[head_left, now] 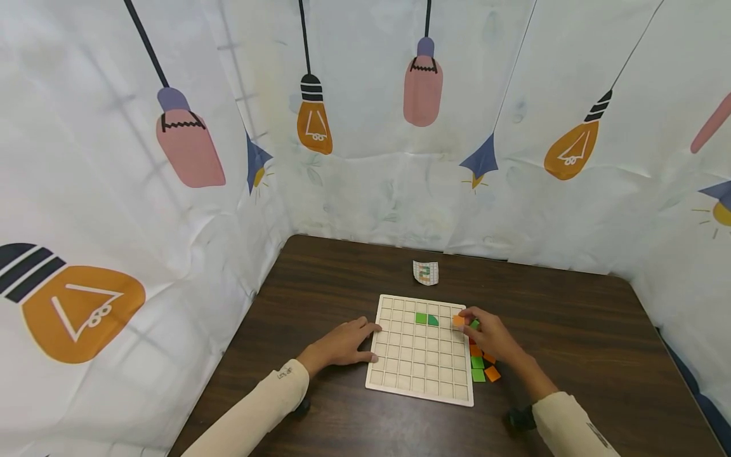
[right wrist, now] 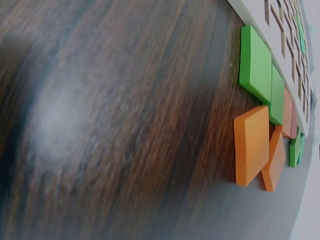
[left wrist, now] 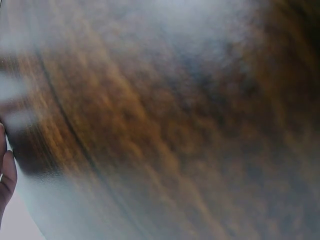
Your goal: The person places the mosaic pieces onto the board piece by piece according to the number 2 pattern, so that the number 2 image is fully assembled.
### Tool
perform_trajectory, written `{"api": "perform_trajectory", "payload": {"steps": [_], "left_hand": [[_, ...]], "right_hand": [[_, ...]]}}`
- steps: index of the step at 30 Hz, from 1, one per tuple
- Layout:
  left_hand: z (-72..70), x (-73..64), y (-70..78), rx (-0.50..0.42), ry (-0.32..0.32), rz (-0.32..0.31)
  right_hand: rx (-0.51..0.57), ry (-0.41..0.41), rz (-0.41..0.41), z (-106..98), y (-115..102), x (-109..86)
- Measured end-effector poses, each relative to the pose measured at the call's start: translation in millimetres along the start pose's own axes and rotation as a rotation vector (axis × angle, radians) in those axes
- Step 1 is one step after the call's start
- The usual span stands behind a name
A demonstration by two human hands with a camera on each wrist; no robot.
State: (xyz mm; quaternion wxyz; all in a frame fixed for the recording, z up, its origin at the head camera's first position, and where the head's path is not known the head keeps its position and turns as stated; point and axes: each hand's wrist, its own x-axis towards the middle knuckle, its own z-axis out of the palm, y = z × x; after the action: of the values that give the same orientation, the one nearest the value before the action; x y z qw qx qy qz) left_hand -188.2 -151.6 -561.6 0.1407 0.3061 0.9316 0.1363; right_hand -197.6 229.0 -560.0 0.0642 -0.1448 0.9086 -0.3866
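Note:
A pale square grid board (head_left: 419, 365) lies on the dark table. My left hand (head_left: 341, 344) rests at its left edge, thumb and forefinger spread along the rim. Between thumb and fingers, my right hand (head_left: 495, 337) pinches an orange square tile (head_left: 458, 321) over the upper right part of the board. A light green square tile (head_left: 421, 318) and a darker green round-edged tile (head_left: 433, 320) sit side by side in the grid's second row. Loose green tiles (right wrist: 256, 65) and orange tiles (right wrist: 252, 145) lie along the board's right side, partly under the right hand.
Behind the board a small paper card (head_left: 425, 273) with a printed grid pattern lies on the wood-grain table (head_left: 331, 273). A white sheet (head_left: 365, 190) printed with lamps hangs round the table's far and left sides.

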Motion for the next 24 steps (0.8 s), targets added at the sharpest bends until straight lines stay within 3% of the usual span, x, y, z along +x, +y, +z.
{"api": "perform_trajectory", "payload": {"steps": [12, 24], "left_hand": [[-0.8, -0.5, -1.2, 0.001, 0.005, 0.014], [-1.9, -1.0, -0.7, 0.003, 0.002, 0.023]], "right_hand": [[0.019, 0.051, -0.122, 13, -7, 10.2], [0.124, 0.004, -0.052, 22, -15, 19.4]]}}
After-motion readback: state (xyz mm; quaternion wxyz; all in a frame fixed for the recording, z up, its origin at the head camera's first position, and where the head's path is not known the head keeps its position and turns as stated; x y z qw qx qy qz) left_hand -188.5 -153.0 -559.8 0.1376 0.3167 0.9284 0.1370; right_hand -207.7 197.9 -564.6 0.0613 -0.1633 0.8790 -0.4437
